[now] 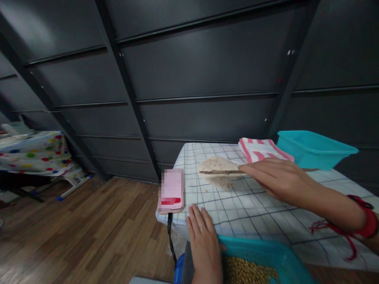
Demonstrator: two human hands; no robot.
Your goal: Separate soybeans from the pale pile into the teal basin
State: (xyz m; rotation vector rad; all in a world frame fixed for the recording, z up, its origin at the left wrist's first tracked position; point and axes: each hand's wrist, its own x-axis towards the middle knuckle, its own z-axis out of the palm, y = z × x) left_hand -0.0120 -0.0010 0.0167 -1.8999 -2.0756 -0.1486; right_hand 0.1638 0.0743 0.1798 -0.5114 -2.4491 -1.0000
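Note:
My right hand reaches in from the right, fingers held together, with its fingertips on the end of a narrow brown-edged strip. That strip lies across or stands on a pale, rounded flat piece; I cannot make out what either is. Small brownish crumbs are scattered beside them on the checked cloth. My left hand rests palm down at the near edge of the cloth, fingers stretched out, a ring on one finger. Just below it is a teal tub of small greenish-brown beans or seeds.
A pink phone lies at the table's left edge, a black strap hanging below it. A folded pink-striped towel and a teal basin stand at the back. Dark wall panels rise behind. A dotted-cloth table is at left.

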